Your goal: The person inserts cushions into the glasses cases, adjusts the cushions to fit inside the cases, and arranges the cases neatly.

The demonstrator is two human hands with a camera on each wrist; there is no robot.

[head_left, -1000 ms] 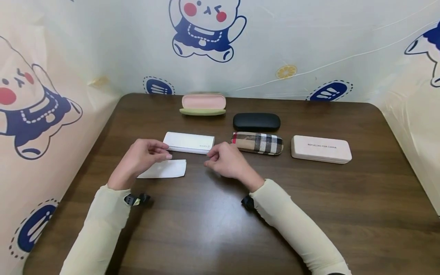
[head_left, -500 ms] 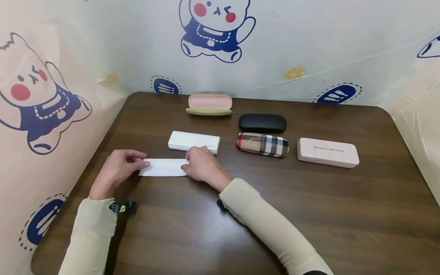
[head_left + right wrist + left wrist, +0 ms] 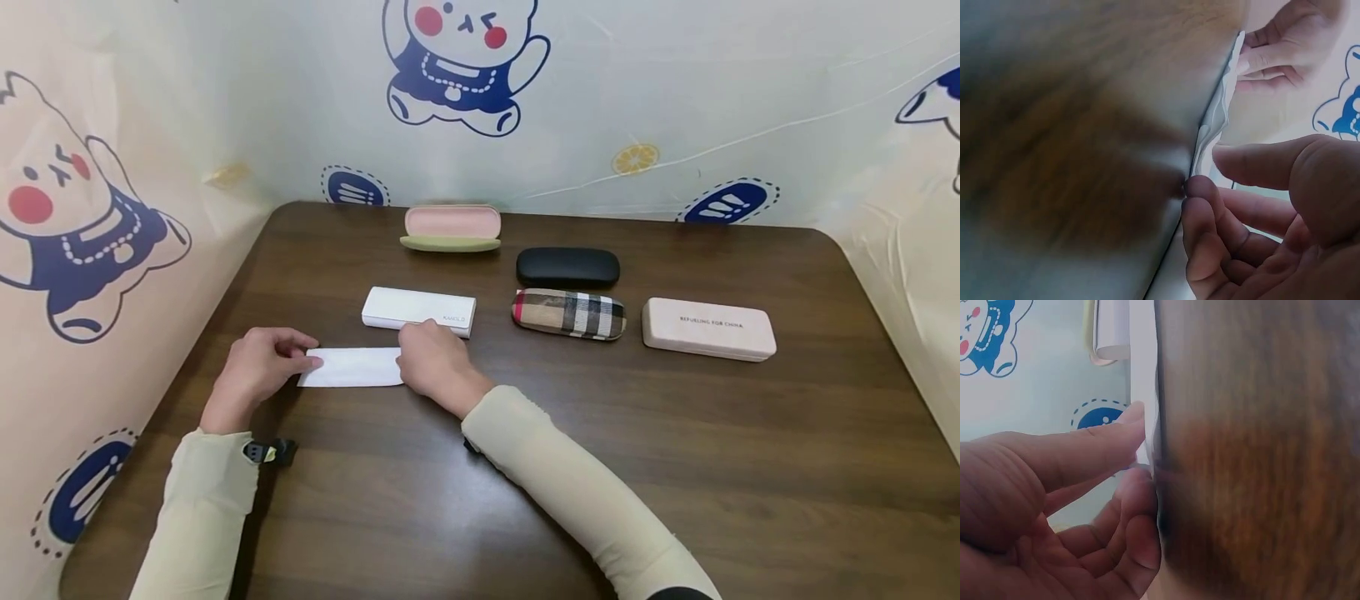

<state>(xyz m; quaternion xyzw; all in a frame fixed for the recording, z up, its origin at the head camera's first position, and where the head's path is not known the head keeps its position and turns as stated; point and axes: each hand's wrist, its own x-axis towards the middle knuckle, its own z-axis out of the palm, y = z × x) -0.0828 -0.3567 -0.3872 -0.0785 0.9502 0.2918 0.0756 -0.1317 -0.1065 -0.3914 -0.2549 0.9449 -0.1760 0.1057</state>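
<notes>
A folded white cloth (image 3: 356,367) lies flat on the brown table, its layered, slightly wavy edge showing in the right wrist view. At its left end my left hand (image 3: 258,367) pinches the upper corner; the left wrist view has the thumb (image 3: 1094,450) on the top face and curled fingers at the edge. My right hand (image 3: 435,365) pinches the other end between thumb (image 3: 1260,164) and curled fingers, which hide that end from the head view. Just behind the cloth sits a white glasses case (image 3: 416,308) with small lettering; the right hand overlaps its front edge in the head view.
Farther back stand an open pink-lined green glasses case (image 3: 452,229) and a black case (image 3: 567,267). A plaid case (image 3: 570,314) lies before the black one, and a pale pink lettered case (image 3: 708,329) is to the right. Printed curtains border the table (image 3: 600,500).
Both hands have come down from near the white case to the cloth: the left moved left, the right moved left and forward onto the cloth's right end. The last half second shows little motion.
</notes>
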